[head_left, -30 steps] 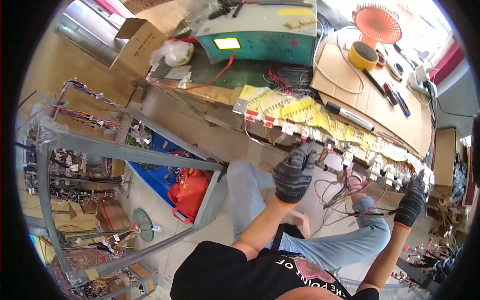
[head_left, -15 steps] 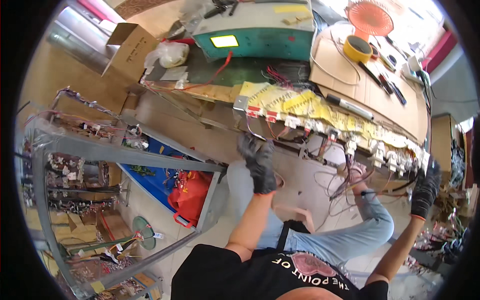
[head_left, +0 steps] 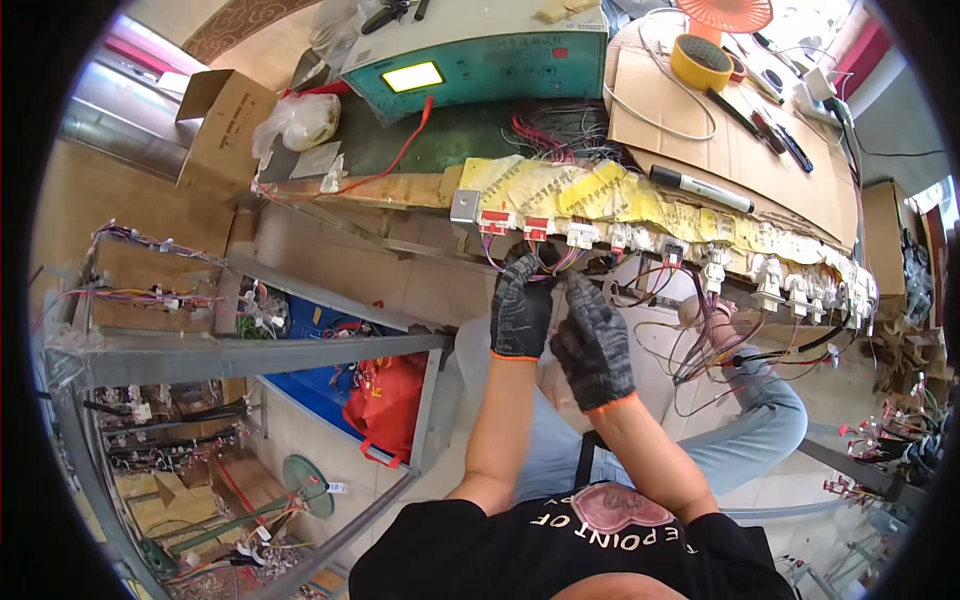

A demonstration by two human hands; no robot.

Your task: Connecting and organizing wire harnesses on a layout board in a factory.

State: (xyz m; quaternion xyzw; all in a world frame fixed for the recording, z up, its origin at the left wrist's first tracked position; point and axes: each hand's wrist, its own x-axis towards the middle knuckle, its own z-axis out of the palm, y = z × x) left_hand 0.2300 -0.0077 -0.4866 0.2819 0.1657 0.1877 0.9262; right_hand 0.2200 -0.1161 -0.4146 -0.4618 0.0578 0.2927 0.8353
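Observation:
Both of my hands wear dark grey gloves with orange cuffs. My left hand (head_left: 522,312) is closed around thin coloured wires (head_left: 492,254) just below the table's front edge, under two red-and-white connectors (head_left: 536,229). Close beside it, my right hand (head_left: 597,345) is closed with its fingers curled, its fingertips by the wires under a white connector (head_left: 582,235). Whatever the right fingers pinch is hidden. More white connectors (head_left: 713,270) line the edge to the right, with a loose bundle of wires (head_left: 690,350) hanging below.
A teal test box (head_left: 480,75) with a lit screen stands on the table. Yellow label strips (head_left: 560,190), a marker (head_left: 700,189), a tape roll (head_left: 700,62) and an orange fan (head_left: 728,12) lie farther back. At left, a metal rack (head_left: 250,358) surrounds a blue tray with a red bag (head_left: 390,405).
My right hand has moved left from the far right end of the connector row to beside my left hand. My left hand has closed on the wires. The view has shifted slightly.

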